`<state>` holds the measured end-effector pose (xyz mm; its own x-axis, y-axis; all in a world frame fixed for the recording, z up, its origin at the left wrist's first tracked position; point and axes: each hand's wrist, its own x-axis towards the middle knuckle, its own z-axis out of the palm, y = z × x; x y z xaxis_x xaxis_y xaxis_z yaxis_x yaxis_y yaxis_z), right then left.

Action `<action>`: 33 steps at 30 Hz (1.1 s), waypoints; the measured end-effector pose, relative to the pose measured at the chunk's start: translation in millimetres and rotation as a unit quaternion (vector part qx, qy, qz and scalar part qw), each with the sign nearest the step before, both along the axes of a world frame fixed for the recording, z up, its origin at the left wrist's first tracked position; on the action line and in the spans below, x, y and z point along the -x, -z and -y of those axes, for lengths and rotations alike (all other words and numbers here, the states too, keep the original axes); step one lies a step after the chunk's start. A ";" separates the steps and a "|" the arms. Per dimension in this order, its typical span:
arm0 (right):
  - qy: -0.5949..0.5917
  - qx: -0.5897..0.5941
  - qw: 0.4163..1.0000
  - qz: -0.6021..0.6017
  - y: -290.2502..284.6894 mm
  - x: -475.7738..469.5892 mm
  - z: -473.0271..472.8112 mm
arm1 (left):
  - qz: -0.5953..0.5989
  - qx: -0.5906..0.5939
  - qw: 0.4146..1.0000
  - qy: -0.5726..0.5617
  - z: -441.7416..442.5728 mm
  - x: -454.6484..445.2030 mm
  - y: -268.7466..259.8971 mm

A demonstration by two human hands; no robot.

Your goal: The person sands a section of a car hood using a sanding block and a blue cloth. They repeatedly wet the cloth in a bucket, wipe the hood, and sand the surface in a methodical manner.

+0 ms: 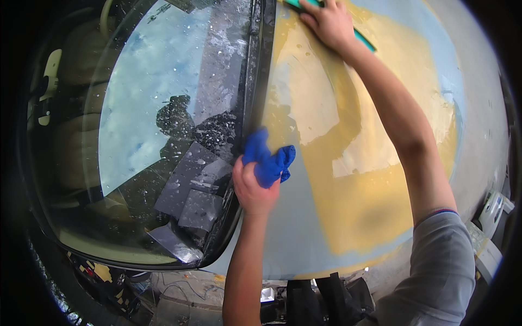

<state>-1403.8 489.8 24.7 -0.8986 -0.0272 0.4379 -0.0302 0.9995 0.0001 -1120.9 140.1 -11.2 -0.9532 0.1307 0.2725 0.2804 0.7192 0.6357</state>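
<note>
My left hand [256, 189] grips a crumpled blue cloth [267, 161], partly blurred, over the edge of a car hood beside the windshield base. At the top of the view, my right hand [331, 26] is over a long green sanding block [364, 40], with the fingers curled around it. That block rests on the hood [281, 228], which carries patches of yellow filler [359, 216] with grey-blue primer around them. Wet, shiny areas and a few droplets show on the filler.
Water-spotted windshield glass [147, 102] fills the left, with dark sandpaper sheets [202, 208] lying near its lower corner. A black cowl strip [257, 69] borders the hood. Below, a hose [185, 287] lies on the floor. White car parts [490, 214] stand at right.
</note>
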 end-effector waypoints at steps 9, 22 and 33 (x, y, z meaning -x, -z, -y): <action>-0.112 0.042 0.991 0.064 -7.6 -150.1 82.6 | -0.016 -0.004 1.000 -0.003 2.1 -2.1 -3.1; -0.064 0.069 0.993 0.070 -11.2 -327.1 100.9 | -0.068 -0.004 0.997 -0.028 1.4 -3.1 -5.1; -0.032 0.062 0.993 0.095 -5.6 -455.2 134.4 | -0.007 -0.111 0.994 -0.021 -14.7 -7.0 -105.1</action>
